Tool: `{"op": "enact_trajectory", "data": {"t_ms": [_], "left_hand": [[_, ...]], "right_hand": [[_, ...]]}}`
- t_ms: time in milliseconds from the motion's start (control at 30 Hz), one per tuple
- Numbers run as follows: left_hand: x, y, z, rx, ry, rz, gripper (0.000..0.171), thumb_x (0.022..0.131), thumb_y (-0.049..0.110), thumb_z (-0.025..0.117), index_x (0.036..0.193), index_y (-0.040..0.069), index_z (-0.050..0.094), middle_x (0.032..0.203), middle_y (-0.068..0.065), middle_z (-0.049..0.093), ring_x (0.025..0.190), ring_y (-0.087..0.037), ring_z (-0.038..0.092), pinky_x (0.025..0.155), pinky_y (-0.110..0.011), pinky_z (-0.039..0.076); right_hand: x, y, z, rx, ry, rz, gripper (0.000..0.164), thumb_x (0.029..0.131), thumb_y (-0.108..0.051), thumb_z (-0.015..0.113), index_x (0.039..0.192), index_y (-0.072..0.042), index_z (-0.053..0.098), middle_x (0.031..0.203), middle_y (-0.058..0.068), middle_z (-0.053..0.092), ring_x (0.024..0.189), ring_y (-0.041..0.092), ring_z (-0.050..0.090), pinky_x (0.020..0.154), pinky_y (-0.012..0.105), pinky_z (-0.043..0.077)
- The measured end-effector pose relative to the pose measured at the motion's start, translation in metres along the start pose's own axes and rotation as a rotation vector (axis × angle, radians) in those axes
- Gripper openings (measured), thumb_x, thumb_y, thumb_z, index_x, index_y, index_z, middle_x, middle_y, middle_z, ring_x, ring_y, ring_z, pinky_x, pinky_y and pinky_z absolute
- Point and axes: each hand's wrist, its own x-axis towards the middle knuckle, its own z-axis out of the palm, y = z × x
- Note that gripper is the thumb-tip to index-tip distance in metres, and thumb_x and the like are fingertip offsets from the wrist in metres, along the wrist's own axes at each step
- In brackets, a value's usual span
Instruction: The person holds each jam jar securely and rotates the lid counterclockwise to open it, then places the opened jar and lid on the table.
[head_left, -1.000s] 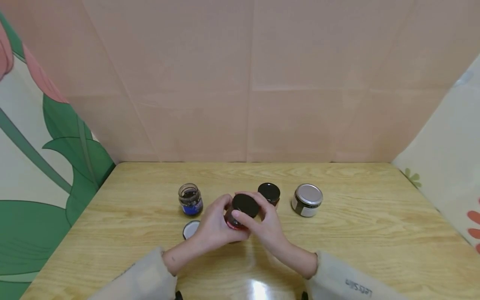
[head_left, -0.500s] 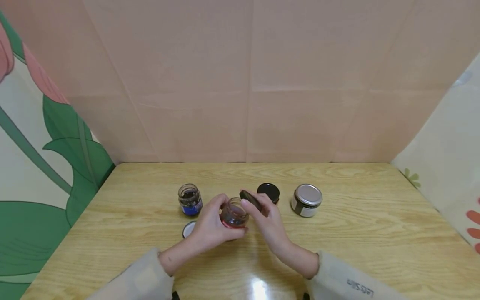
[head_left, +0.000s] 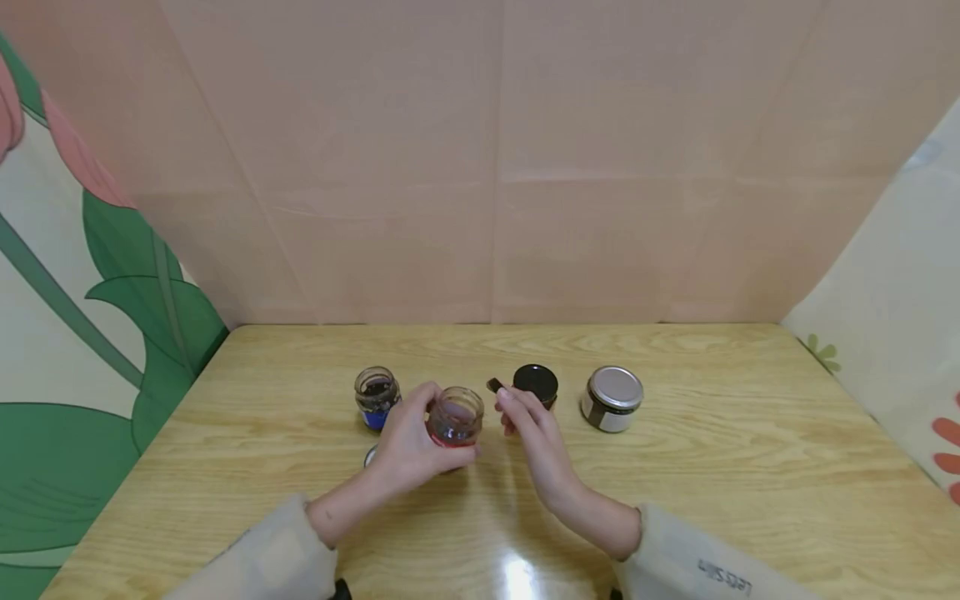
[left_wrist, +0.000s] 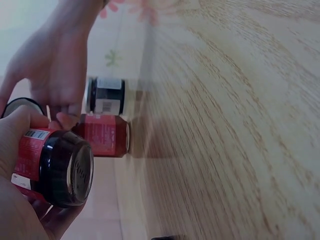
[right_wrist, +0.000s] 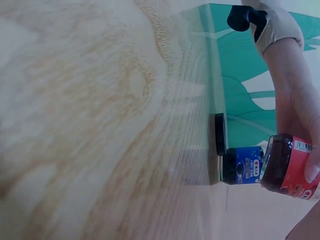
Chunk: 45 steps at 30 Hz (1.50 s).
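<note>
My left hand grips an uncapped glass jar with a red label, held above the table. Its dark contents and base show in the left wrist view. Just to the right, my right hand pinches a black jar lid, tilted on edge and apart from the jar's mouth. The lid's pale inner side shows in the left wrist view. Behind my left hand stands an uncapped jar with a blue label. A second lid lies on the table, mostly hidden by my left hand.
Beyond my right hand stands a black-lidded jar, its red label seen in the left wrist view. Farther right is a squat jar with a silver lid. The wooden table ends at a pinkish covered wall behind.
The black lid has come off the red-labelled jar and moved apart from it in my right hand. My left hand has shifted left with the jar.
</note>
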Motion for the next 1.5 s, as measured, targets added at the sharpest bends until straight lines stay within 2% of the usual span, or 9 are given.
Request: {"op": "enact_trajectory", "data": {"t_ms": [133,367,500,667,867,1033,1200,1333,1500], "left_hand": [[0.002,0.0,-0.002,0.001,0.021,-0.029,0.045,0.06,0.026,0.087,0.091,0.015,0.056,0.087,0.005,0.063,0.082,-0.011,0.058,0.069,-0.027,0.05],[0.006,-0.002,-0.005,-0.021,0.077,-0.102,0.049,0.063,0.029,0.087,0.098,0.011,0.058,0.093,-0.003,0.064,0.085,-0.017,0.06,0.073,-0.032,0.051],[0.008,-0.006,-0.007,-0.044,0.081,-0.138,0.051,0.067,0.029,0.086,0.105,0.01,0.059,0.098,-0.005,0.063,0.09,-0.02,0.06,0.075,-0.034,0.052],[0.01,-0.01,-0.008,-0.045,0.069,-0.142,0.053,0.067,0.029,0.086,0.108,0.009,0.059,0.1,-0.006,0.064,0.094,-0.021,0.06,0.078,-0.036,0.052],[0.011,-0.01,-0.008,-0.029,0.073,-0.146,0.052,0.068,0.031,0.086,0.108,0.01,0.06,0.1,-0.006,0.063,0.094,-0.021,0.06,0.076,-0.036,0.052],[0.012,-0.01,-0.007,-0.053,0.074,-0.164,0.056,0.07,0.031,0.085,0.114,0.011,0.058,0.105,-0.005,0.063,0.097,-0.02,0.061,0.078,-0.036,0.053],[0.014,-0.01,-0.006,-0.065,0.083,-0.168,0.058,0.07,0.031,0.085,0.116,0.011,0.057,0.107,-0.005,0.062,0.099,-0.021,0.061,0.081,-0.038,0.052],[0.016,-0.008,-0.004,-0.064,0.085,-0.162,0.058,0.07,0.031,0.085,0.116,0.01,0.057,0.107,-0.006,0.062,0.099,-0.022,0.06,0.083,-0.04,0.051],[0.02,-0.009,-0.002,-0.06,0.098,-0.143,0.056,0.07,0.03,0.085,0.114,0.009,0.058,0.106,-0.007,0.064,0.098,-0.023,0.061,0.083,-0.04,0.051]], "right_hand": [[0.001,0.0,-0.001,0.072,-0.032,0.004,0.036,0.099,-0.022,0.044,0.103,0.01,0.058,0.085,-0.001,0.055,0.078,0.011,0.048,0.073,0.023,0.042],[0.003,0.002,-0.004,0.186,-0.102,0.04,0.044,0.102,-0.022,0.034,0.118,0.016,0.051,0.088,-0.006,0.067,0.08,0.01,0.055,0.073,0.022,0.042],[0.003,0.003,-0.005,0.222,-0.107,0.072,0.045,0.102,-0.023,0.034,0.118,0.015,0.053,0.09,-0.001,0.071,0.079,0.01,0.06,0.072,0.022,0.043],[0.005,0.005,-0.007,0.255,-0.112,0.113,0.045,0.103,-0.024,0.032,0.115,0.012,0.057,0.092,0.006,0.072,0.077,0.01,0.063,0.07,0.021,0.045],[0.006,0.007,-0.012,0.27,-0.165,0.124,0.048,0.103,-0.027,0.031,0.12,0.011,0.054,0.094,0.004,0.072,0.081,0.012,0.067,0.071,0.022,0.048],[0.005,0.009,-0.014,0.274,-0.186,0.126,0.049,0.104,-0.029,0.03,0.119,0.009,0.056,0.093,0.003,0.073,0.081,0.013,0.07,0.07,0.024,0.051],[0.005,0.009,-0.015,0.287,-0.207,0.145,0.053,0.105,-0.032,0.029,0.121,0.013,0.052,0.092,0.005,0.074,0.079,0.013,0.071,0.065,0.024,0.053],[0.006,0.01,-0.015,0.287,-0.213,0.174,0.056,0.105,-0.033,0.028,0.122,0.015,0.05,0.092,0.007,0.074,0.078,0.013,0.071,0.063,0.024,0.053],[0.006,0.011,-0.016,0.274,-0.224,0.198,0.055,0.105,-0.034,0.028,0.118,0.013,0.053,0.086,0.003,0.075,0.074,0.011,0.071,0.06,0.023,0.052]]}}
